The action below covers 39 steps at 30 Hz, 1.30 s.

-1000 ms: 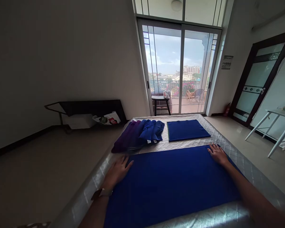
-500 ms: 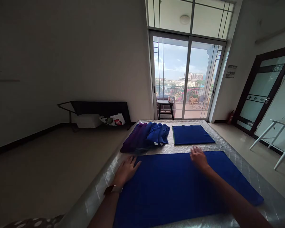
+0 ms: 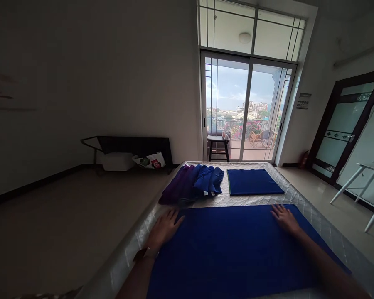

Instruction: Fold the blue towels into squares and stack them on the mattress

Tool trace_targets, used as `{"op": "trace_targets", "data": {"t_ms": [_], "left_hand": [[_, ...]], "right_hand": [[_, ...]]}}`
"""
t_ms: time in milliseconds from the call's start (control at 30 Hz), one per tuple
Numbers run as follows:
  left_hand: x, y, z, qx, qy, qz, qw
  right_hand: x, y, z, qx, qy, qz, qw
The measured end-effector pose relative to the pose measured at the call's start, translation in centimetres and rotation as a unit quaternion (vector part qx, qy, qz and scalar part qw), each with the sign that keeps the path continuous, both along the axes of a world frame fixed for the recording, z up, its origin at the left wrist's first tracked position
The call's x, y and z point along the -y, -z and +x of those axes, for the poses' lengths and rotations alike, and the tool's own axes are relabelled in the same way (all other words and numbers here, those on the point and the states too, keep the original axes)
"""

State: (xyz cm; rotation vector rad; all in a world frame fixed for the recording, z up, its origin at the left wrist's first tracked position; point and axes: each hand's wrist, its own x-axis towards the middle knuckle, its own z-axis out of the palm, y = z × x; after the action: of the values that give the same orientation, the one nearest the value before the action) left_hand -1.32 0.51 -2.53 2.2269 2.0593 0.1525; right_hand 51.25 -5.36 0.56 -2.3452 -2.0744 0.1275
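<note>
Evidently the right hand [image 3: 285,219] had slid back out toward the right since half a second earlier, when it sat nearer the middle of the far edge of the blue cloth [image 3: 237,249]; now it lay close to the far right corner, much where it had been a second ago. The left hand [image 3: 164,228] had hardly shifted in that time and stayed at the far left corner. That sweep in and out across the far edge read to me as smoothing: the cloth lay flat and wide, without a visible ridge or fold.

Both hands rested palm down with the fingers spread and extended away from the person, pressing on the fabric rather than pinching it. The left hand lay half on the cloth and half on the quilted mattress [image 3: 314,216], its fingertips pointing toward the far right, a watch [image 3: 145,253] on the wrist. The right forearm ran in from the near right, crossing over the cloth.

The blue cloth covered the near part of the mattress, reaching almost from its left edge to its right. Beyond it, apart from it, a smaller folded blue cloth [image 3: 254,182] lay flat at the far right, and a pile of purple and blue fabrics [image 3: 193,185] sat to its left. Glass balcony doors [image 3: 243,112] stood past the mattress.
</note>
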Motion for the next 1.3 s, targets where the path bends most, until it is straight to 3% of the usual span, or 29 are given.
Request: {"op": "trace_targets", "data": {"t_ms": [100,167,300,467,533,633,800,867,933,1000,1067,1300], "left_hand": [[-0.3,0.3,-0.2,-0.006,-0.003,0.007,1.000],[-0.4,0.4,-0.2,-0.012,-0.002,0.006,1.000],[-0.1,0.1,-0.1,-0.014,0.004,0.004,1.000],[0.2,-0.1,0.1,-0.004,-0.003,0.025,1.000],[0.3,-0.2,0.2,-0.003,-0.004,0.020,1.000],[0.4,-0.3,0.4,0.005,-0.005,0.016,1.000],[0.9,-0.7,0.7,0.037,-0.022,0.014,0.999],[0.9,-0.8,0.7,0.040,-0.022,0.015,0.999],[1.0,-0.8,0.6,0.038,-0.022,0.015,0.999],[1.0,-0.7,0.5,0.032,-0.029,0.012,0.999],[0.9,-0.4,0.3,0.023,-0.035,0.011,0.999],[0.3,0.9,-0.3,0.019,-0.030,0.034,0.999]], "right_hand": [[0.4,0.5,5.4,0.009,0.081,0.003,0.997],[0.6,0.9,6.6,0.011,0.098,0.009,0.995],[0.9,0.5,5.9,0.026,0.109,0.019,0.994],[0.4,-2.1,3.3,0.113,0.107,0.039,0.987],[-0.2,-2.9,0.6,0.123,0.079,0.066,0.987],[-1.0,-3.3,-6.3,0.105,0.009,0.083,0.991],[-0.9,-1.5,-19.5,-0.031,-0.201,0.057,0.977],[-0.7,-1.0,-22.3,-0.069,-0.257,0.043,0.963],[-0.6,-0.8,-23.1,-0.087,-0.273,0.027,0.958],[-0.5,-0.9,-21.9,-0.088,-0.255,0.009,0.963],[-0.3,-1.1,-18.9,-0.075,-0.217,-0.005,0.973],[1.2,-1.2,-1.6,0.025,-0.029,-0.009,0.999]]}}
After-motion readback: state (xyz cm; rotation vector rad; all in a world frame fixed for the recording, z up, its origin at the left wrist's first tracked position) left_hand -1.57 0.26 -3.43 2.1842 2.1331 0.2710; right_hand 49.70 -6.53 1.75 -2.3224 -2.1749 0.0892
